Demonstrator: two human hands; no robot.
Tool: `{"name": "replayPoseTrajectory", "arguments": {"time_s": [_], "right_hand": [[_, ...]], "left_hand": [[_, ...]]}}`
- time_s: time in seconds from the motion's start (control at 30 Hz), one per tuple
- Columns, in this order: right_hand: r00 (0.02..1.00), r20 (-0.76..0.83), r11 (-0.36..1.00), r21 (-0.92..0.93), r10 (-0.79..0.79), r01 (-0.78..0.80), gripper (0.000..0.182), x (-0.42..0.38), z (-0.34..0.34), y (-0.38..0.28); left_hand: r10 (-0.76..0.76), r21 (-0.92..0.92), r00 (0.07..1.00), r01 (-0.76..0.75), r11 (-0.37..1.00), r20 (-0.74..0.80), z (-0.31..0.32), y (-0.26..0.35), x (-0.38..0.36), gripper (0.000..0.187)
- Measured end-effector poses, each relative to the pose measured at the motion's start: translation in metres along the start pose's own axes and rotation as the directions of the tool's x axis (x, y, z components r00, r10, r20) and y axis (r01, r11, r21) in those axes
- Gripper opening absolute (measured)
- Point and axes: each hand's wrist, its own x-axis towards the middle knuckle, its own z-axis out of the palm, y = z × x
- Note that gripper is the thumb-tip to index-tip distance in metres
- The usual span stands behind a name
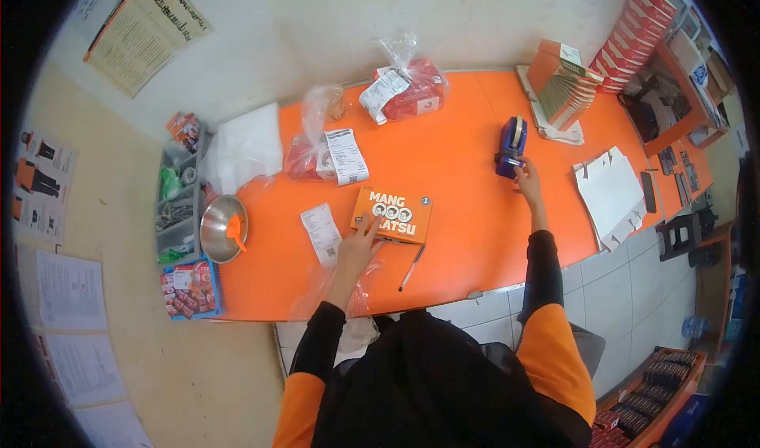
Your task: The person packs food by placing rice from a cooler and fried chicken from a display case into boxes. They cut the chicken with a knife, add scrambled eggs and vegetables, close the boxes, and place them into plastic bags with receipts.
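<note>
My left hand (pixel 358 248) rests with fingers extended on the near left edge of an orange food box (pixel 405 214), which lies flat. Over at the blue tape dispenser (pixel 504 164), my right hand (pixel 529 181) has its fingers pinched on the end of the tape at the near, cutting side. A pen (pixel 412 267) lies just below the box. Left of the box is a printed receipt (pixel 321 233), with a clear plastic bag (pixel 356 290) partly under my left forearm.
Bagged red boxes with receipts (pixel 412 92) (pixel 326 157) stand at the back. To the left are a metal bowl (pixel 214 225) with an orange-handled tool, a grey organizer (pixel 176 210) and white plastic bags (pixel 245 143). Folded cartons (pixel 564 92) and white papers (pixel 609 195) lie right.
</note>
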Motion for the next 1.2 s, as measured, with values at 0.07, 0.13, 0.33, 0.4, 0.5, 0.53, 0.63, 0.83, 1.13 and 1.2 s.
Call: {"name": "replayPoseTrajectory", "arguments": {"time_s": [0.07, 0.13, 0.33, 0.4, 0.5, 0.53, 0.63, 0.83, 1.13, 1.2], "right_hand": [[0.988, 0.042, 0.989, 0.029, 0.147, -0.148, 0.026, -0.007, -0.005, -0.032], [0.980, -0.023, 0.979, 0.054, 0.196, -0.195, 0.026, 0.000, 0.000, -0.032], [0.956, -0.006, 0.797, 0.554, 0.293, -0.241, 0.020, -0.002, 0.014, -0.036], [0.970, -0.035, 0.756, 0.634, 0.240, -0.164, 0.019, -0.012, 0.017, -0.033], [0.993, -0.069, 0.855, 0.516, 0.100, -0.050, 0.018, -0.013, 0.025, 0.002], [0.993, -0.085, 0.921, 0.387, 0.087, -0.047, 0.019, -0.006, 0.026, 0.028], [0.940, -0.233, 0.960, -0.185, -0.251, 0.211, 0.019, -0.001, 0.019, 0.042], [0.906, -0.102, 0.907, -0.148, -0.411, 0.394, 0.014, -0.074, 0.035, -0.021], [0.936, 0.339, 0.977, 0.214, -0.094, 0.020, 0.037, -0.242, 0.145, -0.089], [0.948, 0.303, 0.963, 0.270, -0.094, 0.009, 0.040, -0.243, 0.148, -0.090]], "left_hand": [[0.075, 0.015, 0.992, -0.074, 0.997, -0.103, 0.016, 0.002, 0.004, 0.057], [0.146, 0.009, 0.970, -0.147, 0.989, -0.194, 0.021, 0.005, 0.000, 0.053], [0.166, -0.109, 0.922, -0.216, 0.970, -0.350, 0.034, 0.038, -0.002, 0.043], [0.133, -0.131, 0.937, -0.183, 0.974, -0.322, 0.034, 0.039, -0.002, 0.042], [0.129, -0.165, 0.938, -0.190, 0.968, -0.320, 0.030, 0.038, -0.003, 0.040], [0.135, -0.177, 0.935, -0.201, 0.963, -0.327, 0.028, 0.037, -0.003, 0.039], [0.171, -0.168, 0.936, -0.231, 0.958, -0.308, 0.027, 0.035, -0.005, 0.038], [0.220, -0.143, 0.893, -0.296, 0.944, -0.392, 0.040, 0.028, -0.011, 0.031], [0.429, 0.043, 0.822, -0.447, 0.894, -0.373, 0.043, 0.016, -0.014, 0.044], [0.454, 0.077, 0.827, -0.456, 0.887, -0.332, 0.032, 0.017, -0.013, 0.048]]}}
